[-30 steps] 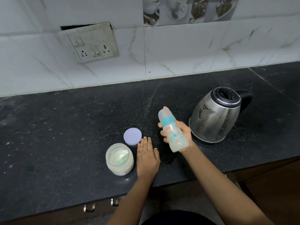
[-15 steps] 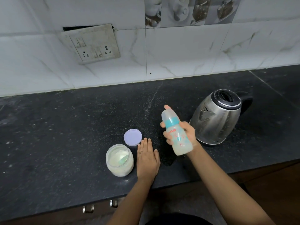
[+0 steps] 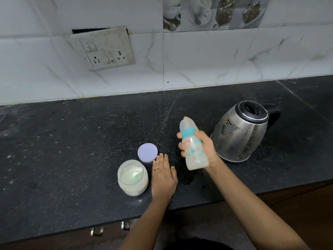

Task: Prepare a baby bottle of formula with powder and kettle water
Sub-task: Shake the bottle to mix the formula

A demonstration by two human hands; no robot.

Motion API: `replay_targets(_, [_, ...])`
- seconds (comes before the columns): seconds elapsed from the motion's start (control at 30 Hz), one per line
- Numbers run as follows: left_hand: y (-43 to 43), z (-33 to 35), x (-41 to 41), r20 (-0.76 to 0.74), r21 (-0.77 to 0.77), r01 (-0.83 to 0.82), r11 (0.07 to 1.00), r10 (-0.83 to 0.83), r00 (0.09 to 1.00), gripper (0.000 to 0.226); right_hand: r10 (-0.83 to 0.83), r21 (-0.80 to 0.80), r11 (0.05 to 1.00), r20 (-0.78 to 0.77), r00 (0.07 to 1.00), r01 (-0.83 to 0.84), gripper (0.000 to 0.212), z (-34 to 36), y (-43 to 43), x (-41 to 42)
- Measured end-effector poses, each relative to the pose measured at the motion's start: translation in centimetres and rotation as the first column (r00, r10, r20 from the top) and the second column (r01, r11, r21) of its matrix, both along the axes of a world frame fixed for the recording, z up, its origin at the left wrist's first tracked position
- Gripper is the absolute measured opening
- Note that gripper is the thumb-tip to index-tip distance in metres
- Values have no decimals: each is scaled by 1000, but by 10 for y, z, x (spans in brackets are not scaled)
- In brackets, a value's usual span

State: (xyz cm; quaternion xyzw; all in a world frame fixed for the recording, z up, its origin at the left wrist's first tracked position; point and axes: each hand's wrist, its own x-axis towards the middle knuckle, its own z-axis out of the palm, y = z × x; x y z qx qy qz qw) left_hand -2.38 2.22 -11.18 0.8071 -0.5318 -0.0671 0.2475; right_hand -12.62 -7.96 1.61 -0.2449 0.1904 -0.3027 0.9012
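Note:
My right hand [image 3: 205, 147] grips a capped baby bottle [image 3: 193, 147] with a teal ring and milky liquid inside, held above the counter and tilted with its cap end away from me. My left hand [image 3: 163, 177] lies flat on the black counter [image 3: 72, 141], fingers together, holding nothing. Just left of it stands an open jar of white powder [image 3: 133, 177], and its lilac lid [image 3: 147, 152] lies behind the jar near my fingertips. A steel kettle [image 3: 239, 130] with a black lid stands right of the bottle.
A white tiled wall with a switch and socket plate [image 3: 106, 49] runs along the back of the counter. The counter's front edge is close to my body, with drawer handles [image 3: 110, 229] below it.
The bottle in my right hand has shifted slightly, changing tilt between frames. My left hand stays flat on the counter. The jar, lid and kettle have not moved.

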Motion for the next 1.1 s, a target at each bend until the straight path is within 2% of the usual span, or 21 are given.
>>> replay_targets(0.03, [0,0,0,-2,-2,-2,1000,2,1000,63,2,-86,996,-31,1000,-5,60,7,2,1])
replay_targets(0.07, [0,1,0,0,-3,-6,1000,6,1000,63,-19,-97,995,-50,999,14,51,14,-1,3])
replay_targets(0.17, [-1,1,-1,7,-9,-12,1000,12,1000,61,-275,39,960,-51,960,277,26,32,-9,8])
replay_targets(0.2, [-1,0,-1,4,-9,-12,1000,12,1000,61,-289,42,956,-37,957,290,28,34,-10,10])
replay_targets(0.23, [-1,0,0,3,-8,-11,1000,11,1000,61,-219,15,975,-36,975,220,37,35,-6,10])
replay_targets(0.3, [-1,0,0,7,-5,-8,1000,8,1000,61,-129,-157,981,-110,986,111,61,34,2,9])
replay_targets(0.33, [-1,-1,0,10,-4,-9,1000,9,1000,61,-159,-209,969,-107,982,134,69,36,2,10])
replay_targets(0.37, [-1,-1,0,11,-2,-10,1000,10,1000,61,-197,-173,967,-58,979,185,71,40,-3,13])
replay_targets(0.43, [-1,-1,-1,5,-1,-18,1000,18,1000,61,-338,-38,940,4,941,338,54,44,-10,15])
replay_targets(0.47, [-1,0,-1,3,-3,-19,1000,19,1000,61,-353,-38,935,-5,935,353,45,41,-11,15])
replay_targets(0.53, [0,1,-2,-2,-15,-17,1000,17,1000,60,-239,-185,959,-111,965,216,51,34,-1,13])
replay_targets(0.6, [0,2,-2,-3,-26,-16,1000,16,1000,59,-216,-299,938,-113,970,174,61,36,8,11])
replay_targets(0.67, [-1,2,-2,9,-18,-21,1000,21,1000,59,-360,-280,904,-93,928,323,73,40,0,14])
replay_targets(0.73, [-1,1,-2,13,-19,-28,999,28,1000,58,-473,-271,851,-22,881,450,62,45,-3,13])
replay_targets(0.77, [0,2,-2,10,-24,-26,999,27,1000,58,-440,-363,843,-39,897,397,54,43,2,10])
replay_targets(0.83, [1,3,-1,6,-43,-14,999,15,1000,58,-300,-599,788,-174,938,141,54,37,20,5])
replay_targets(0.87, [1,3,-1,7,-47,-11,999,11,1000,58,-284,-622,772,-155,946,129,54,36,25,6])
replay_targets(0.93, [0,3,-1,16,-25,-12,1000,13,1000,59,-414,-595,751,-89,906,285,43,38,23,12])
replay_targets(1.0, [-1,2,-2,17,-17,-26,1000,26,1000,59,-544,-483,747,-50,837,457,34,43,17,14])
replay_targets(1.03, [-1,2,-1,14,-21,-23,1000,24,1000,59,-513,-481,769,-71,855,421,38,40,17,17])
replay_targets(1.1, [1,4,-1,6,-51,-4,999,4,1000,58,-286,-611,786,-225,931,94,54,33,19,14])
